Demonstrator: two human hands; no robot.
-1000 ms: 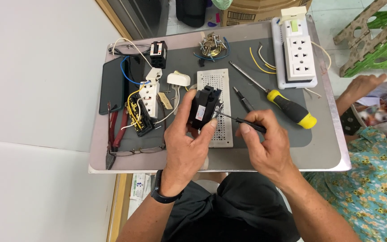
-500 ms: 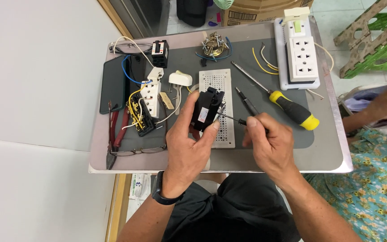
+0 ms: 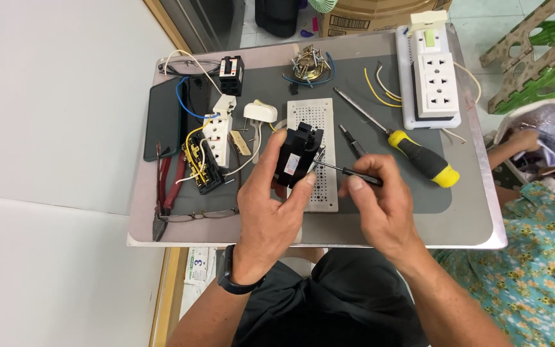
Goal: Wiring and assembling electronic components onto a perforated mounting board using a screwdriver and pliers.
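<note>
Gripping the black breaker (image 3: 295, 159) firmly, the left hand (image 3: 271, 205) should steady it while right-hand fingers (image 3: 361, 186) pinch the small screwdriver (image 3: 345, 171) squarely into its terminal.

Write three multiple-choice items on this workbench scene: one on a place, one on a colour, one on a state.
1. Where does the white socket strip lie?
A. near left corner
B. far right of the table
C. under the pliers

2. What colours is the big screwdriver handle?
A. yellow and black
B. red
C. green

3. What is the left hand doing?
A. resting flat
B. gripping the black component
C. holding glasses

Answers:
1 B, it sits by the far right edge.
2 A, yellow ends, black grip.
3 B, fingers wrap it while the right hand puts a small screwdriver to it.
</note>
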